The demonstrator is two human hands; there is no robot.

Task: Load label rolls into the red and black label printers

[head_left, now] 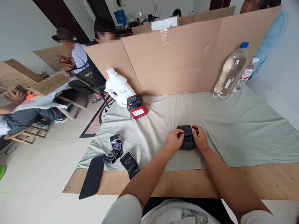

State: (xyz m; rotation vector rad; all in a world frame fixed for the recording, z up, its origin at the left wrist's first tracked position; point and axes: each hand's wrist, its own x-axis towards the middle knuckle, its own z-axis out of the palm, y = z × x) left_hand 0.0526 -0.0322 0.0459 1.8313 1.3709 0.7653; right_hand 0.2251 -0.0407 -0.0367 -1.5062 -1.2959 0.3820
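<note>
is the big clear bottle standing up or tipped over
Standing upright. The clear bottle rests on its base on the cloth, blue cap on top, against the cardboard wall.

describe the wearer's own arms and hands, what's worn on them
Both arms are bare from the short sleeves down. The left hand and right hand wear no gloves, and no watch, ring or bracelet shows on either hand or wrist. The sleeves at the bottom of the picture are light grey-beige, part of a pale shirt with a greenish printed patch on the chest.
</note>
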